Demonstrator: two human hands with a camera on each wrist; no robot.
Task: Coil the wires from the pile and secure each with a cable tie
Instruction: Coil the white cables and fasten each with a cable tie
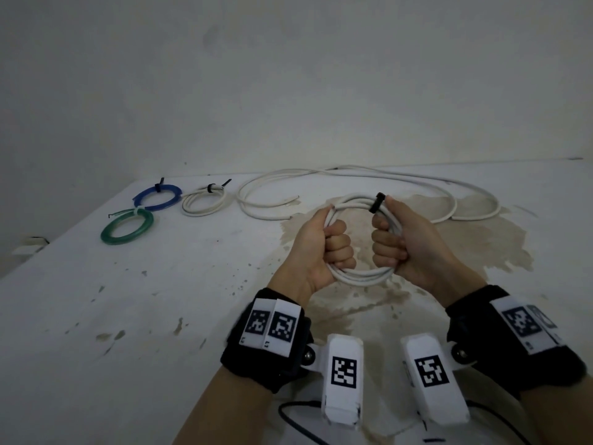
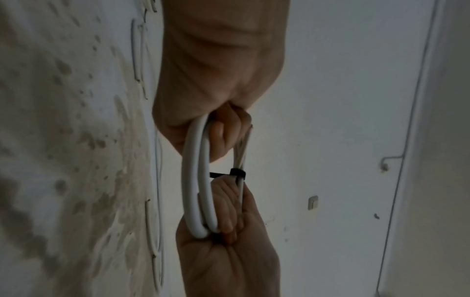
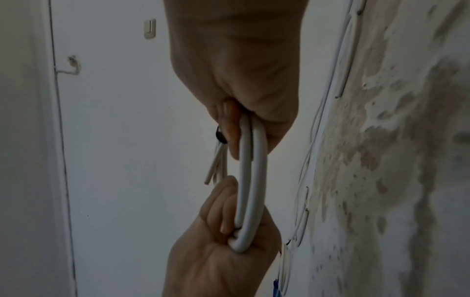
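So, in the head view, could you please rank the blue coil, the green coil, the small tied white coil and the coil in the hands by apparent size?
1. White coil held in both hands: largest, though nearest the camera.
2. Green coil and blue coil: too alike to rank.
3. Small tied white coil: slightly smaller, but close and unsure.

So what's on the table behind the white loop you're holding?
Behind the held white coil lies loose white wire on the stained table. Both hands, left and right, cover the bit of table straight behind.
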